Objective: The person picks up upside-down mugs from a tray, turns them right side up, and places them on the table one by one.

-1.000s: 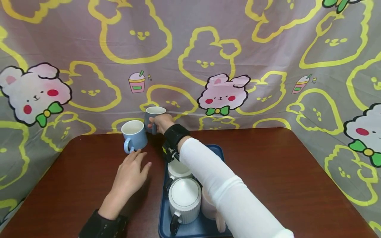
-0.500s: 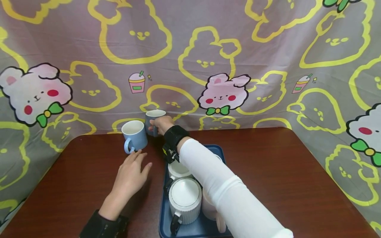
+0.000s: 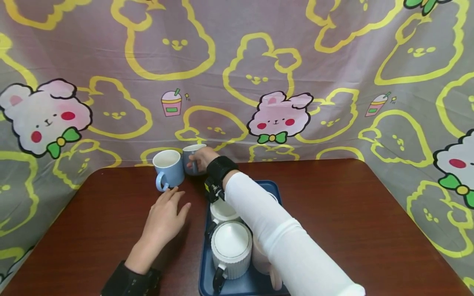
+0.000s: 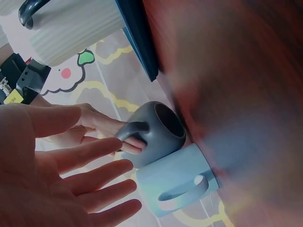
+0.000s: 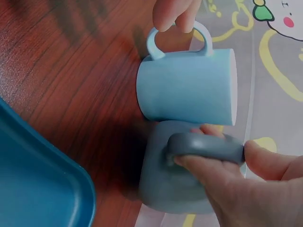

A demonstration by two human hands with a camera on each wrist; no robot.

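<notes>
Table back edge: right hand grips grey mug, touching blue mug.

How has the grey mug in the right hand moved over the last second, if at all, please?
Yes. The grey mug, held by its handle in the right hand, has come down beside the light blue mug; its rim, earlier above that mug's rim, now sits about level.

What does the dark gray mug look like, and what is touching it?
The dark gray mug is smooth and glossy, like glazed pottery, with a pale inside and one loop handle. It stands upright at the back of the brown table, right against the light blue mug; whether it fully rests on the table is unclear. The right hand grips its handle, fingers curled through the loop.
</notes>
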